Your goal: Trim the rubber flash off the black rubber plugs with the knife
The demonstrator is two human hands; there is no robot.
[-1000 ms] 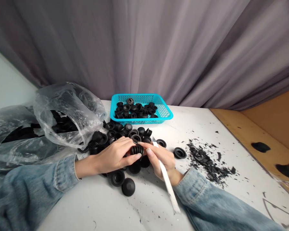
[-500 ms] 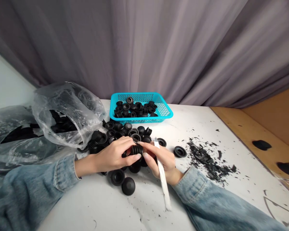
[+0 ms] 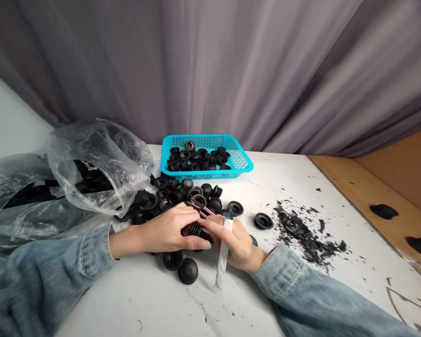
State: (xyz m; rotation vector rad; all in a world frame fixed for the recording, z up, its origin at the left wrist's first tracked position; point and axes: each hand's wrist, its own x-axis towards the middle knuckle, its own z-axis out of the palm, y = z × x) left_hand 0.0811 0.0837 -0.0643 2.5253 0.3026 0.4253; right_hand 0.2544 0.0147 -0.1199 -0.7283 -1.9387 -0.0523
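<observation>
My left hand (image 3: 168, 229) is closed around a black ribbed rubber boot (image 3: 195, 229), held just above the white table (image 3: 266, 187). My right hand (image 3: 236, 243) grips a thin knife with a white handle (image 3: 222, 257); its blade (image 3: 199, 209) points left and rests against the boot near my left fingertips. Both hands sit in front of a loose pile of black rubber boots (image 3: 182, 194). A dome-shaped black part (image 3: 187, 270) and a ring-shaped one (image 3: 172, 260) lie just below my hands.
A turquoise basket (image 3: 242, 161) holding several black boots stands behind the pile. Clear plastic bags (image 3: 98, 164) with more black parts lie at the left. Black rubber trimmings (image 3: 301, 231) are scattered right of my hands. A wooden surface (image 3: 389, 201) borders the table's right side.
My right hand has turned the knife, so its white handle swung from pointing right and down to nearly straight down. The blade now lies across the boot, and the boot sits lower in my left hand.
</observation>
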